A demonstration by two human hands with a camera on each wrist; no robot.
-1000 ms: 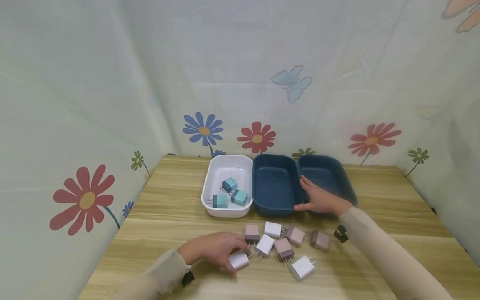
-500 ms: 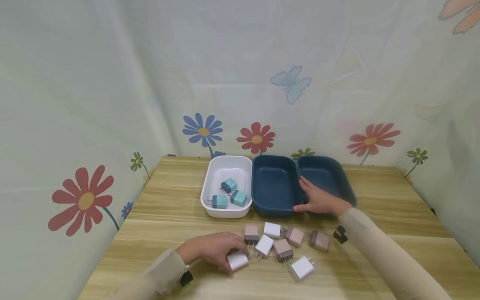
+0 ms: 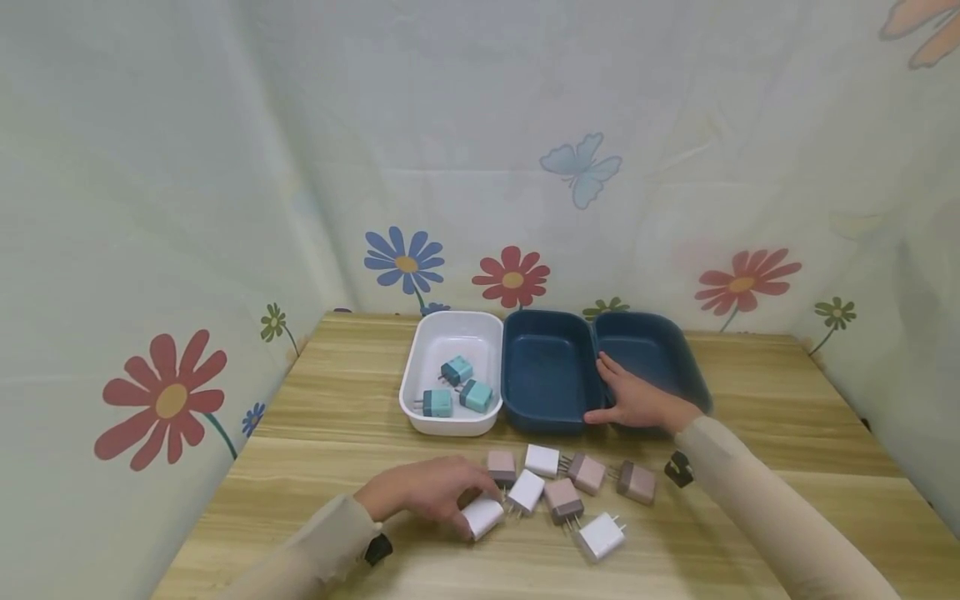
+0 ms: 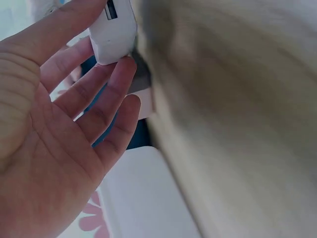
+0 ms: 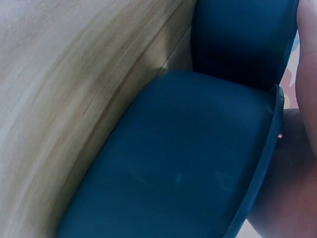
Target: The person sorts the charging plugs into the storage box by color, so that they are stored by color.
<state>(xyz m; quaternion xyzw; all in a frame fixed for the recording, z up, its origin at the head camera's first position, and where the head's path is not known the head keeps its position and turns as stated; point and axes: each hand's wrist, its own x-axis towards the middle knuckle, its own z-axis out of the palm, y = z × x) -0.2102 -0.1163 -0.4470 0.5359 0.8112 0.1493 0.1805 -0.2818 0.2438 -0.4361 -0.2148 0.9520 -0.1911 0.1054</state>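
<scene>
My left hand (image 3: 427, 490) pinches a white plug charger (image 3: 483, 518) between thumb and fingers, at the left end of a loose group of chargers. In the left wrist view the charger (image 4: 115, 39) shows a dark port slot toward the thumb, and the other fingers are slightly bent. A pink charger (image 3: 501, 463) with a darker band lies right by the fingertips. My right hand (image 3: 641, 400) rests with spread fingers on the adjoining rims of the middle blue tray (image 3: 547, 371) and the right blue tray (image 3: 647, 350).
A white tray (image 3: 420, 421) with three teal chargers (image 3: 476, 396) stands left of the blue trays. In front of the trays, more white chargers (image 3: 601, 536) and pink chargers (image 3: 636, 482) lie scattered on the wooden table (image 3: 330, 417). Patterned cloth (image 3: 465, 125) hangs behind.
The white charger in my left hand has tilted and shifted slightly right, with the fingers closer around it. My right hand stays at the blue trays.
</scene>
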